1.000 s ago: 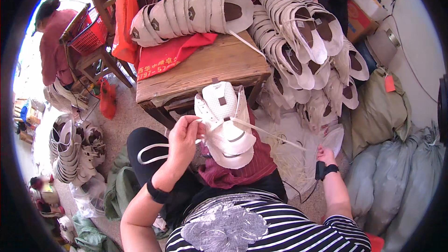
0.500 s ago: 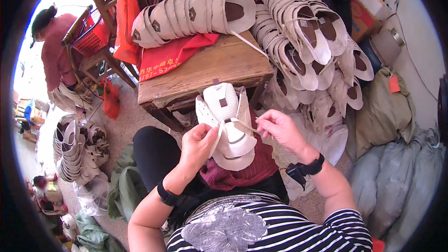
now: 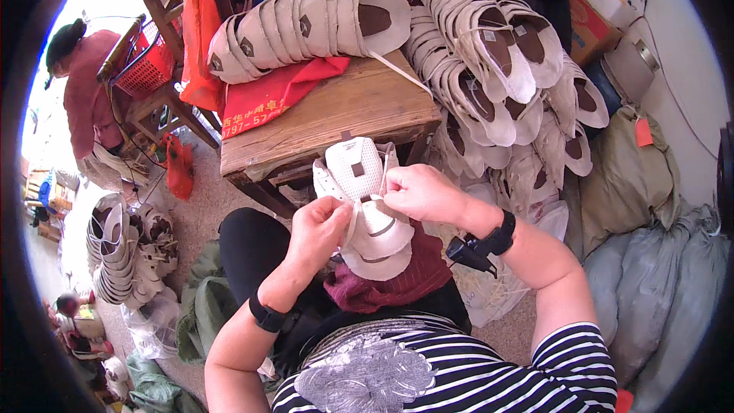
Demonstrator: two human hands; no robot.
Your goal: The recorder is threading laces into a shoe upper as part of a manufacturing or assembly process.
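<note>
A cream shoe upper [image 3: 376,226] with a white mesh tongue [image 3: 355,168] rests on a dark red cloth [image 3: 388,283] over my lap, its toe toward me. My left hand [image 3: 315,231] is closed at the upper's left edge, thumb and fingertips pinching a flat white shoelace [image 3: 355,218]. On the opposite side, my right hand [image 3: 422,194] is closed against the eyelet edge beside the tongue. Its fingers curl inward and hide what they grip; part of the lace runs across the upper toward it.
Ahead stands a wooden stool [image 3: 329,118] bearing a row of nested shoe uppers [image 3: 306,27] and a red bag [image 3: 267,99]. More uppers [image 3: 489,53] are stacked at right, beside grey sacks [image 3: 650,291]. At far left, another person [image 3: 92,92] bends near a red basket [image 3: 145,65].
My right hand has moved left and inward, from holding the lace out to the right to the upper's eyelet edge. My left hand stays pinched on the lace, shifted slightly.
</note>
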